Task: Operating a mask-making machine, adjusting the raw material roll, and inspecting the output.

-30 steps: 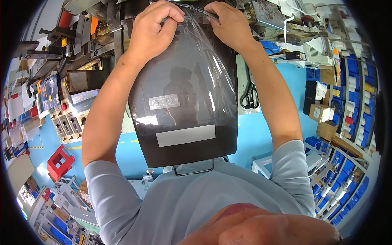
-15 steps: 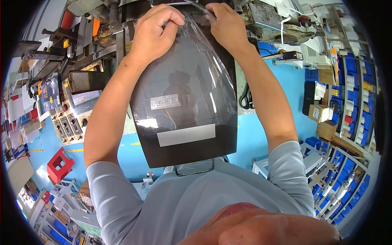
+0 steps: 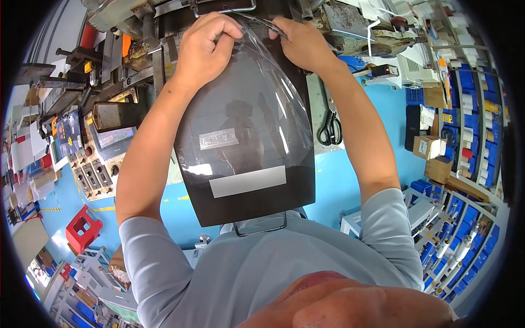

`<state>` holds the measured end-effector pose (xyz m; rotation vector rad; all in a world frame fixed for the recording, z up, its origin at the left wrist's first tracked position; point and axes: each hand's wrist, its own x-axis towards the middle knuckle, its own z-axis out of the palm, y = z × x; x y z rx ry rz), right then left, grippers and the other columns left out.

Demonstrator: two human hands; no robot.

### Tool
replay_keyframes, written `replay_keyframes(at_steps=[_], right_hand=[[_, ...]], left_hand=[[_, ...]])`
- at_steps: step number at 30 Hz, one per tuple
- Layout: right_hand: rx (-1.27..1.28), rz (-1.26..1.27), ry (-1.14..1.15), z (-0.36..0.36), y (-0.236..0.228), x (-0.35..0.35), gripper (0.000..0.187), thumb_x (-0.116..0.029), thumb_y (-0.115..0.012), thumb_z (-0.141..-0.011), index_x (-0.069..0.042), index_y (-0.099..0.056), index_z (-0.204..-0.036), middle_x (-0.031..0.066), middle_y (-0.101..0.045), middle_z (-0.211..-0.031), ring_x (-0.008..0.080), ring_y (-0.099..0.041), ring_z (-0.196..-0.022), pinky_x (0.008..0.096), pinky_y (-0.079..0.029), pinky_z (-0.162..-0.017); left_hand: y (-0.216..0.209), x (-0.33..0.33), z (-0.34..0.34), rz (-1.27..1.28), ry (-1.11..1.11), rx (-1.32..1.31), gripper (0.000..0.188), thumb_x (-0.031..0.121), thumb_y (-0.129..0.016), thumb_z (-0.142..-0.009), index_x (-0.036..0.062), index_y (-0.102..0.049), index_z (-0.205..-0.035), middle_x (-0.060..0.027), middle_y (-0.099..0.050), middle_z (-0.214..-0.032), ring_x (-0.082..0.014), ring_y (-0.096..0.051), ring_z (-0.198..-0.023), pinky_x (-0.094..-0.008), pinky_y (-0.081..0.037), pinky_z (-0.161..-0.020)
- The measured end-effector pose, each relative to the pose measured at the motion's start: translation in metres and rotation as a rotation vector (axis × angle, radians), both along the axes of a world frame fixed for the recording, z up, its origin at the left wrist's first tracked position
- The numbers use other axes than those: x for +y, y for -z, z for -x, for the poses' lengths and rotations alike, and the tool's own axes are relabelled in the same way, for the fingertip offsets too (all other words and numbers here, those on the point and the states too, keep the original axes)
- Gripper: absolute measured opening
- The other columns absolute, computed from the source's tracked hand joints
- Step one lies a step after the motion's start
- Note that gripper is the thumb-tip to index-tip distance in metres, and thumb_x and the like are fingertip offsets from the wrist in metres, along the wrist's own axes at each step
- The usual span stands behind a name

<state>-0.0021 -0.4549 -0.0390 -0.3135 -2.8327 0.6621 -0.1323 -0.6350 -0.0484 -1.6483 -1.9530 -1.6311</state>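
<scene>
A dark brown board (image 3: 257,208) with wire handles at its near and far ends lies in front of me. Over most of it is a clear plastic sheet (image 3: 257,104), bulging along its right side. My left hand (image 3: 205,52) is closed in a pinch on the sheet's far edge. Opposite it, my right hand (image 3: 306,46) pinches the gathered far right edge of the sheet, its fingertips partly hidden. Near the board's front lies a white strip (image 3: 249,181). A small clear rectangular piece (image 3: 219,139) shows further up.
Black-handled scissors (image 3: 330,128) lie right of the board. Metal machinery (image 3: 147,49) stands at the far left, above a control panel (image 3: 92,172) with switches. A red stool (image 3: 83,229) is on the blue floor. Shelves with blue bins (image 3: 470,109) line the right.
My right hand has shifted slightly left and nearer, with the sheet's gathered edge still in it. The scissors beside the board show more fully. My left hand keeps its pinch.
</scene>
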Motion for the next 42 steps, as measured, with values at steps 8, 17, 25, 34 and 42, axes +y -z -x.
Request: replay_keyframes(at_steps=[8,17,25,34,42], right_hand=[[-0.189,0.132,0.076,-0.026,-0.019,-0.014,0.021,-0.003,-0.048,-0.077,-0.011,-0.06,-0.092,0.0123,-0.067,-0.089,0.0346,-0.062,-0.086,0.0437,-0.047,-0.074],[0.228,0.868,0.468,-0.152,0.028,-0.014,0.018,-0.003,-0.054,-0.089,-0.001,-0.057,-0.106,0.0035,-0.068,-0.089,0.0109,-0.055,-0.075,0.0241,-0.044,-0.073],[-0.065,0.844,0.631,-0.232,0.108,-0.05,0.031,-0.008,-0.058,-0.085,0.0,-0.055,-0.114,0.0136,-0.067,-0.094,0.0204,-0.064,-0.088,0.0314,-0.047,-0.078],[0.058,0.52,0.564,-0.216,0.127,-0.056,0.032,-0.01,-0.062,-0.081,-0.002,-0.059,-0.112,0.0199,-0.064,-0.101,0.0372,-0.062,-0.093,0.0389,-0.049,-0.081],[0.368,1.441,0.539,-0.131,0.127,0.053,0.04,-0.032,-0.069,-0.086,-0.004,-0.059,-0.112,0.0078,-0.067,-0.096,0.0172,-0.063,-0.083,0.0298,-0.051,-0.071]], left_hand=[[-0.003,0.002,-0.003,-0.018,-0.021,0.015,0.011,-0.006,-0.055,-0.076,0.003,-0.061,-0.077,-0.007,-0.065,-0.082,-0.0235,-0.063,-0.079,-0.0319,-0.05,-0.072],[-0.011,0.018,-0.02,0.022,-0.014,0.085,0.01,-0.005,-0.055,-0.075,0.0035,-0.06,-0.078,-0.0073,-0.065,-0.083,-0.0263,-0.062,-0.08,-0.0336,-0.05,-0.072],[-0.018,0.029,-0.017,0.077,-0.112,0.064,0.01,-0.004,-0.055,-0.075,0.0035,-0.061,-0.08,-0.0087,-0.064,-0.084,-0.0283,-0.062,-0.084,-0.0351,-0.05,-0.074],[0.01,0.042,-0.054,0.544,-0.155,0.377,0.048,0.029,-0.061,-0.086,0.0054,-0.051,-0.127,-0.0176,-0.05,-0.132,-0.0369,-0.048,-0.119,-0.0451,-0.039,-0.1],[0.005,0.043,-0.074,0.754,-0.241,0.494,0.057,0.046,-0.047,-0.091,0.0114,-0.046,-0.136,-0.0144,-0.035,-0.147,-0.0321,-0.03,-0.136,-0.0497,-0.025,-0.109]])
